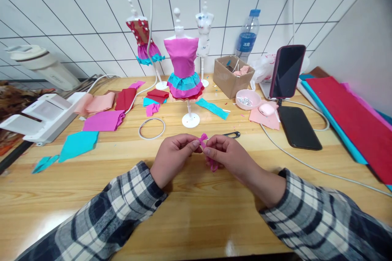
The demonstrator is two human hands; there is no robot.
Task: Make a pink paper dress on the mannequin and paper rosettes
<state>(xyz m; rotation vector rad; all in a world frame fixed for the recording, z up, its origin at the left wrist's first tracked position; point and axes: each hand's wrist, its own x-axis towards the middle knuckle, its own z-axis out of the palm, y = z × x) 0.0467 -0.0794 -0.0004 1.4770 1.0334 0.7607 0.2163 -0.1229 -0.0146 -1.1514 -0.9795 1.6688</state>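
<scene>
Between both hands, above the wooden table, is a small gathered strip of magenta crepe paper [213, 164]. My left hand [177, 153] pinches its upper end between thumb and fingers. My right hand [230, 153] grips it just beside, and the crumpled lower part hangs under those fingers. Behind the right hand lies a dark tool with a looped handle [235, 134], partly covered by the hand. Just beyond my hands a mini dress form [182, 57] stands upright on a white base, dressed in a magenta top and a ruffled turquoise, magenta and red skirt.
Two more dress forms [142, 40] [204, 32] stand by the tiled wall. Paper pieces [104, 121] and a ring [152, 129] lie left. A cardboard box [228, 77], pink bowl [248, 100], phone [288, 71], black slab [300, 128], cable [294, 157] and paper sheets [352, 118] are right.
</scene>
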